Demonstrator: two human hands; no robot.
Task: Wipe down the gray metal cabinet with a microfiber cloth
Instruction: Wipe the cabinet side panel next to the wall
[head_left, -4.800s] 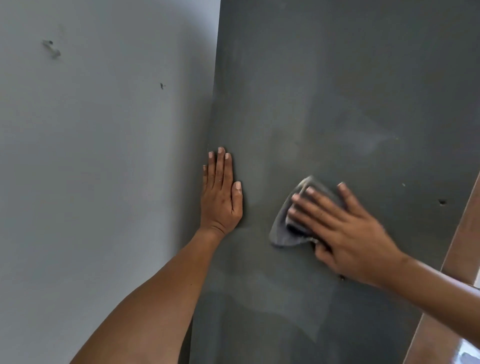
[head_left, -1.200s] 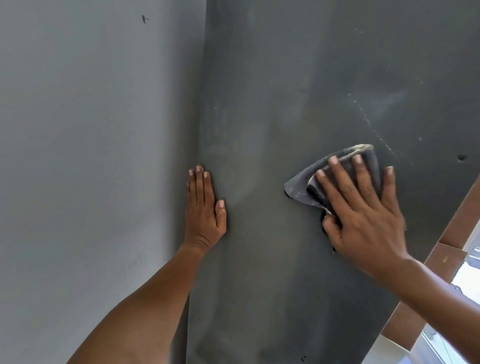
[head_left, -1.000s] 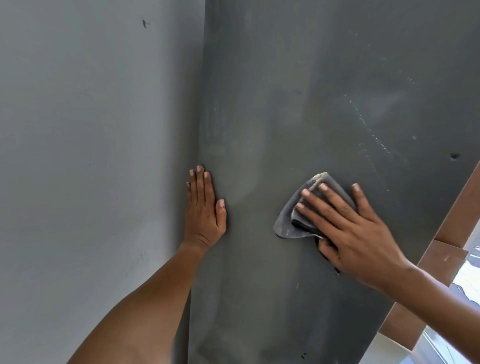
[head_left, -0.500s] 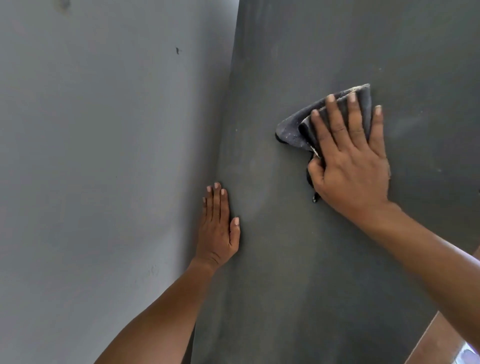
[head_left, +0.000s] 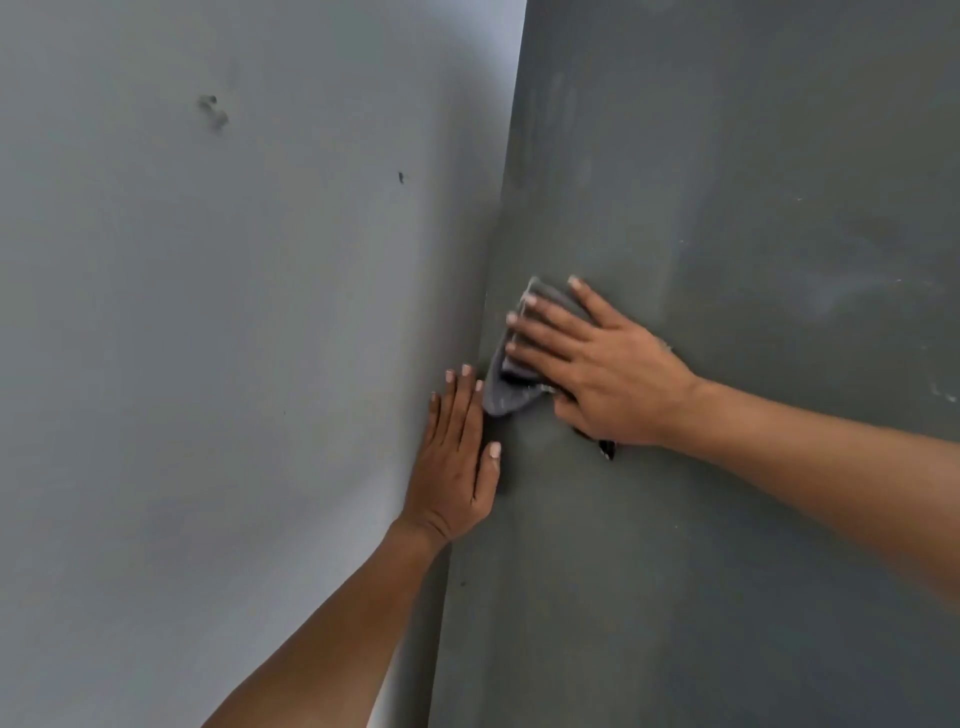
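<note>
Gray metal cabinet (head_left: 727, 260) side panel, standing against a pale wall (head_left: 208, 312) at left. The right hand (head_left: 608, 374), fingers straight and spread, presses a folded gray microfiber cloth (head_left: 506, 392) flat against the panel near its left edge. The left hand (head_left: 457, 462), open with fingers together, rests flat on that edge just below the cloth, fingertips beside it. Faint dust streaks mark the panel at right.

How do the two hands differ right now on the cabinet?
The right hand presses the cloth to the cabinet; the left hand holds nothing. The right hand's fingers point left and are spread; the left hand's point up and lie together. The left hand sits at the cabinet's edge by the wall, the right farther in. Both lie flat.
</note>
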